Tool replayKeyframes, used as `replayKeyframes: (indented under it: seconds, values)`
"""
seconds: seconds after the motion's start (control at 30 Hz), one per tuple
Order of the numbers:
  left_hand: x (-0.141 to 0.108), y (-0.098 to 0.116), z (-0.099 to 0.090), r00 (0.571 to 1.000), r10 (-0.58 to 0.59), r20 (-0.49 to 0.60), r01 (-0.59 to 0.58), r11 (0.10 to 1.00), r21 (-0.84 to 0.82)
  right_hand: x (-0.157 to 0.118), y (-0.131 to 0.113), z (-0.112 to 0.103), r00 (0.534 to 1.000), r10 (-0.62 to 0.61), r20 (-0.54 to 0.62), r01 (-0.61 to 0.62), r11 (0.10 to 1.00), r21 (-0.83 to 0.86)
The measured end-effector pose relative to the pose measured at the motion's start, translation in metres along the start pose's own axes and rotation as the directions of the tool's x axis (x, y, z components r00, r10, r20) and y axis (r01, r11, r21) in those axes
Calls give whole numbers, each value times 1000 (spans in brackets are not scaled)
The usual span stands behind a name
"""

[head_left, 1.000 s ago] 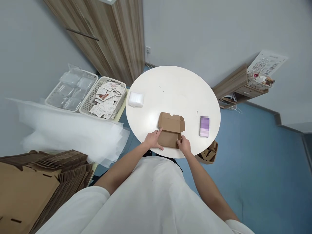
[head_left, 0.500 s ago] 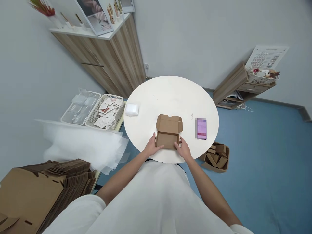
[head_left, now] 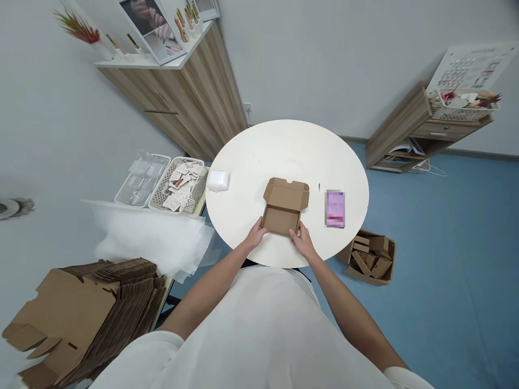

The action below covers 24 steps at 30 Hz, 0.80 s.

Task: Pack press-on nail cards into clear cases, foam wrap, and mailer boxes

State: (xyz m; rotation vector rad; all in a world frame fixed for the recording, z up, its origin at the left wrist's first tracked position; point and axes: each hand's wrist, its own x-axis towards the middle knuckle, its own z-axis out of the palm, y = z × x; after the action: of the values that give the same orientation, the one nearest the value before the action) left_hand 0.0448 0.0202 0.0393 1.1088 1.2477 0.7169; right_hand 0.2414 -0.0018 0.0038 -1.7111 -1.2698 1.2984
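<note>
A small brown cardboard box [head_left: 283,220] rests on the white round table [head_left: 284,146], its lid folded back away from me and its inside bare. My left hand [head_left: 256,235] grips the box at its near left corner. At the near right corner my right hand [head_left: 301,241] holds it, the thumb by the front wall and the fingers along the side. To the right lies a purple rectangular item [head_left: 335,209], blurred out. A white folded packet [head_left: 218,180] sits at the table's left edge.
Left of the table are a basket of cards [head_left: 182,183], a bin of clear plastic bags [head_left: 140,181], white foam sheets [head_left: 150,232] and stacked flat cardboard [head_left: 81,313]. A carton of folded boxes [head_left: 368,256] stands on the floor at right. Cabinets line the walls.
Both hands have moved the box slightly forward on the table, away from me, and turned it a little. The camera view has shifted somewhat.
</note>
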Motion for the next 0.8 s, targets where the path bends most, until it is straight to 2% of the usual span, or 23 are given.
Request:
replayKeyframes:
  seconds: [0.17, 0.23, 0.33, 0.47, 0.53, 0.6, 0.7, 0.77, 0.8]
  values:
    - [5, -7, -3, 998, -42, -44, 44, 999, 30, 7, 1, -1, 1000, 4, 25, -4, 1000, -10]
    - [4, -10, -5, 999, -25, -26, 27, 999, 47, 7, 3, -1, 1000, 2, 23, -1, 1000, -19]
    - [5, -16, -8, 1000, -15, -12, 16, 998, 63, 4, 6, -1, 1000, 9, 16, -8, 999, -45]
    - [7, -29, -14, 997, -68, -26, 69, 996, 59, -4, 10, -1, 999, 22, -24, -24, 997, -76]
    - [8, -36, -18, 994, -107, -18, 108, 994, 36, -10, 9, -1, 996, 14, -84, -20, 996, -82]
    - [6, -42, -25, 990, -143, -13, 143, 990, 8, -16, 5, 1, 980, -16, -198, -1, 996, -85]
    - [3, -44, -43, 993, -115, -19, 115, 993, -16, -24, -13, 10, 903, -104, -416, 66, 992, -105]
    - [1, -41, -64, 994, -52, -94, 53, 999, 8, -27, -32, 22, 852, -148, -503, 107, 988, -109]
    - [1, -39, -77, 987, -18, -159, 24, 999, 38, -26, -43, 30, 842, -158, -515, 123, 987, -102]
